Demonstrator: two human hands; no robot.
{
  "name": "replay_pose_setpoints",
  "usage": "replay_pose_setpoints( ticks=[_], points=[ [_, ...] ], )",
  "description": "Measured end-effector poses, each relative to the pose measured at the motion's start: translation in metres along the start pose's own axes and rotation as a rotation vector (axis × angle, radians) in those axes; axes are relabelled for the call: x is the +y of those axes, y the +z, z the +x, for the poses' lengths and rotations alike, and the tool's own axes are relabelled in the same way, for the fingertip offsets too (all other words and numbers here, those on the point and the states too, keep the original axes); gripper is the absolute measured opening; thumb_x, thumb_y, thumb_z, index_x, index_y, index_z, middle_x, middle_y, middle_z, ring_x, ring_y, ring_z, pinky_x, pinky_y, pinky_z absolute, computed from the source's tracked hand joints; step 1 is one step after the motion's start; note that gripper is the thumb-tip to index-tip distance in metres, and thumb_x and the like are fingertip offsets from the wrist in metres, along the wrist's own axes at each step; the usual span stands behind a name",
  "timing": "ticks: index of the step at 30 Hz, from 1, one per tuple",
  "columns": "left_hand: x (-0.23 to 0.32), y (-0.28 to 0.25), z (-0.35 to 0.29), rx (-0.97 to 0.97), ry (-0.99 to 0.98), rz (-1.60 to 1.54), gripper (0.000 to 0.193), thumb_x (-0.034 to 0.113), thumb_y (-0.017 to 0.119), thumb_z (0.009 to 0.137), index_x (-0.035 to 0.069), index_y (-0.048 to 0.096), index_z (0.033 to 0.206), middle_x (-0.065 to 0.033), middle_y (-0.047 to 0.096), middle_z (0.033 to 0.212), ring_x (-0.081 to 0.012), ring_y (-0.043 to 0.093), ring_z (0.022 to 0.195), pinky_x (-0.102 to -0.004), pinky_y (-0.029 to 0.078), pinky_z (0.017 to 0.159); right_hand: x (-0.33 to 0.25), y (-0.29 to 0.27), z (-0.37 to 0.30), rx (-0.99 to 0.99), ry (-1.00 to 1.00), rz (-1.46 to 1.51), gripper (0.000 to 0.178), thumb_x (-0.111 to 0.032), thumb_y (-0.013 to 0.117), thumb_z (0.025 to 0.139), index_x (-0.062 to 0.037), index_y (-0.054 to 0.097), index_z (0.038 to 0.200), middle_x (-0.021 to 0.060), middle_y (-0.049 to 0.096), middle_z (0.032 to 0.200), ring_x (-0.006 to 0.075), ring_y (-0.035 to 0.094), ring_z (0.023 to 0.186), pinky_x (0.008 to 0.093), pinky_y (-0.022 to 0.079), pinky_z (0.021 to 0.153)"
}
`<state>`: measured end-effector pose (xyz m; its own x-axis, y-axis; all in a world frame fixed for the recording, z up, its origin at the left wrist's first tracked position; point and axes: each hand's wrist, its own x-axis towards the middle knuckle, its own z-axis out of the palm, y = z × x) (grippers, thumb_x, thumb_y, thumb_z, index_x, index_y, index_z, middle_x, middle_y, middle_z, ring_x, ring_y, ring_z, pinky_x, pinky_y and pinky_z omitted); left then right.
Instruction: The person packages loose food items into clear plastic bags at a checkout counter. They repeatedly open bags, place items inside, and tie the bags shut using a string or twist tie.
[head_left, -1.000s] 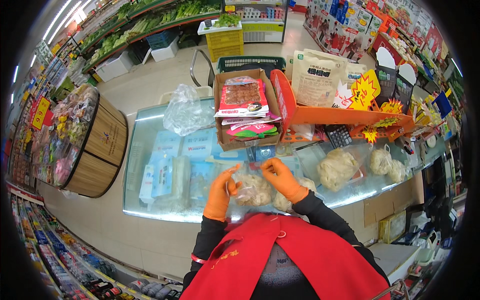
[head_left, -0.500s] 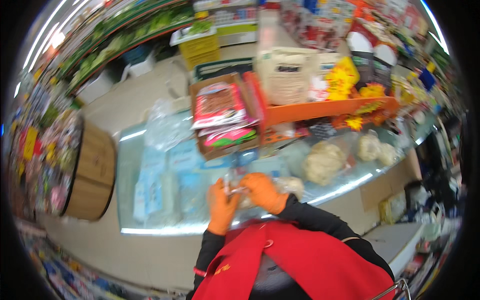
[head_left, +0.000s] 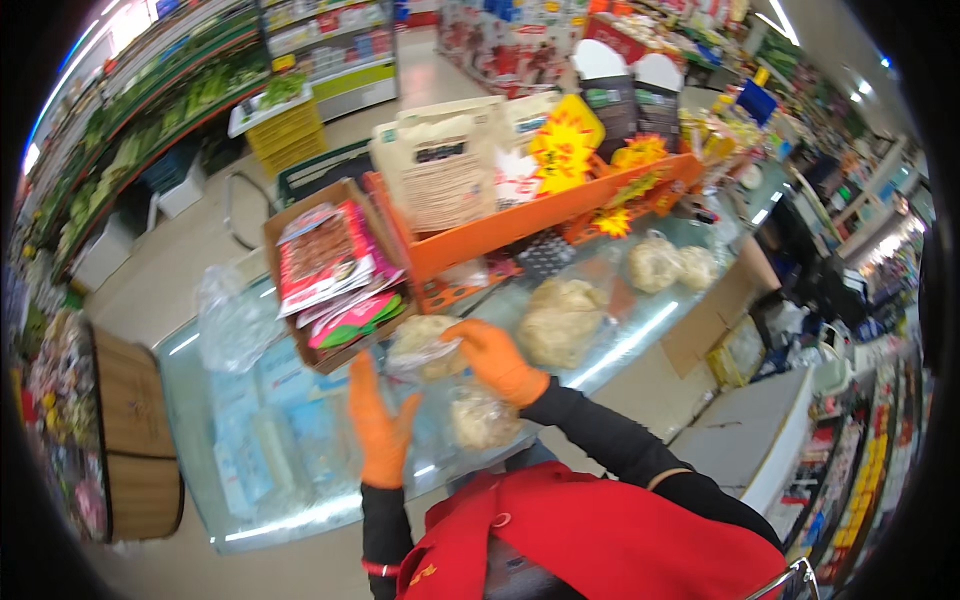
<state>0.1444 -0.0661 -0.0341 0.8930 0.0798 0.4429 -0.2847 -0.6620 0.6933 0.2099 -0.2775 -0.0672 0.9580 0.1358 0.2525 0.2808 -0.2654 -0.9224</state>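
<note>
My right hand [head_left: 500, 366], in an orange glove, pinches the edge of a clear plastic bag [head_left: 420, 350] holding pale, lumpy food. The bag lies on the glass counter beside the cardboard box, tilted toward its corner. My left hand [head_left: 380, 425], gloved in orange too, is held apart with thumb and fingers spread and nothing in it. Between my two forearms rests another clear bag of pale food [head_left: 484, 416]. A larger bag of pale food [head_left: 562, 322] sits just right of my right hand. What the food is cannot be made out.
The glass counter [head_left: 200, 440] has a bright front edge. Behind my hands stand a cardboard box of packets [head_left: 385, 335] and an orange tray [head_left: 440, 258] of pouches. Crumpled clear plastic bags [head_left: 235, 318] lie at left. A wooden display bin [head_left: 140, 425] stands farther left.
My hands, earlier close together at a bag, have separated. The left one has opened; the right one now holds a bag near the box. The view has swung, shifting the counter leftward.
</note>
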Motion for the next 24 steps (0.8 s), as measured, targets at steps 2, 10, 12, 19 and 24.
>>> replay_pose_setpoints(
  ticks=[2,10,12,19,24],
  points=[
    [-0.030,0.026,0.006,-0.013,0.099,0.078,0.046,0.007,0.073,0.085,0.002,0.061,0.129,-0.0182,0.060,0.133,-0.0330,0.059,0.122,-0.0444,0.039,0.112,-0.007,-0.006,0.002,0.006,0.071,0.034,0.027,0.000,0.051,0.091,-0.0034,0.072,0.108,0.0168,0.069,0.101,0.0300,0.065,0.097,0.0362,0.051,0.087],
    [-0.020,0.042,0.016,0.075,-0.379,-0.638,0.016,0.012,0.058,0.101,0.000,0.067,0.105,-0.0116,0.070,0.109,-0.0197,0.064,0.098,-0.0342,0.050,0.091,-0.001,-0.043,0.005,0.133,0.242,0.263,0.025,-0.004,0.049,0.098,-0.0004,0.071,0.111,0.0096,0.072,0.105,0.0215,0.063,0.094,0.0319,0.050,0.086],
    [-0.011,0.042,0.010,0.121,-0.321,-0.589,0.021,0.013,0.053,0.104,-0.002,0.067,0.107,-0.0132,0.070,0.117,-0.0193,0.064,0.100,-0.0333,0.050,0.090,-0.003,-0.052,0.001,0.124,0.342,0.314,0.026,-0.004,0.048,0.099,0.0001,0.070,0.111,0.0087,0.072,0.106,0.0211,0.064,0.096,0.0320,0.050,0.088],
    [0.038,0.021,0.012,0.163,-0.310,-0.337,0.022,0.015,0.053,0.103,-0.001,0.068,0.104,-0.0117,0.071,0.100,-0.0190,0.065,0.094,-0.0325,0.051,0.087,-0.012,-0.082,-0.017,0.146,-0.022,-0.117,0.034,0.000,0.057,0.088,0.0011,0.065,0.121,0.0200,0.064,0.125,0.0341,0.063,0.111,0.0395,0.050,0.099],
    [0.048,-0.013,-0.010,-0.015,-0.580,-0.482,0.025,0.021,0.054,0.102,-0.002,0.065,0.105,-0.0137,0.068,0.104,-0.0248,0.065,0.096,-0.0384,0.051,0.089,-0.042,-0.119,-0.049,-0.013,-0.060,0.097,0.027,-0.015,0.057,0.102,-0.0039,0.068,0.124,0.0130,0.070,0.122,0.0228,0.066,0.112,0.0353,0.051,0.098]
  ],
)
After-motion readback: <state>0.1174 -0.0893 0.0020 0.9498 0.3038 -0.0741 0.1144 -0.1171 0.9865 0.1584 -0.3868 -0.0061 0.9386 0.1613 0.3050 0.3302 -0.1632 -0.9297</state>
